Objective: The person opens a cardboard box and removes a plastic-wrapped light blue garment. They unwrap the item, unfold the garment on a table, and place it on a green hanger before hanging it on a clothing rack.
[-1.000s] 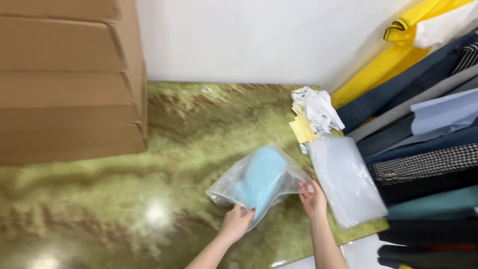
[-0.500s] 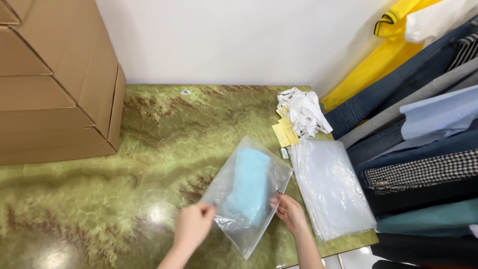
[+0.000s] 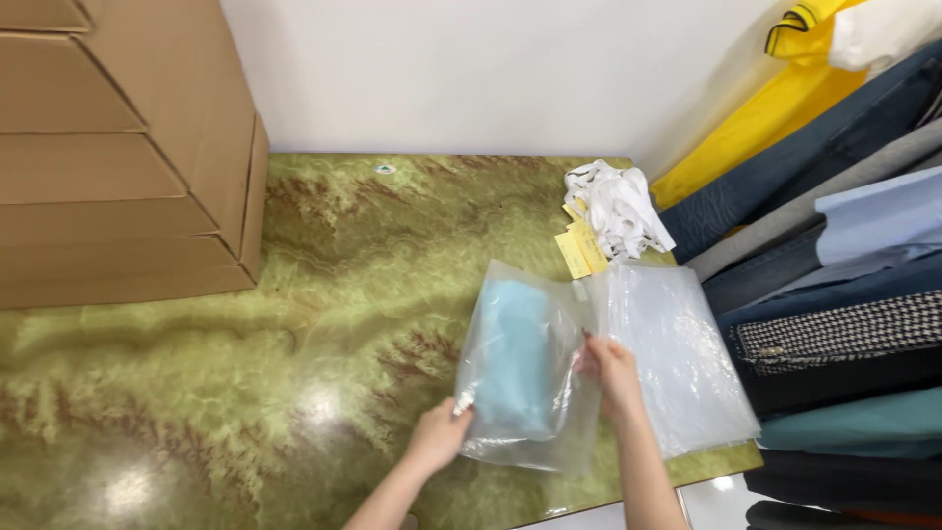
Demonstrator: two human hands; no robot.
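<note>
Green marble table [image 3: 245,393], hand-held bag [image 3: 525,363]

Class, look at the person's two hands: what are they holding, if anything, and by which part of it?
Both hold a clear plastic bag with a light blue folded cloth inside: left hand at its near left corner, right hand on its right edge.

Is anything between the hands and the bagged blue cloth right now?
Nothing visible. The left hand grips the clear bag at its near left corner, and the right hand holds its right edge. Only the bag's own plastic lies between the fingers and the blue cloth inside.
</note>
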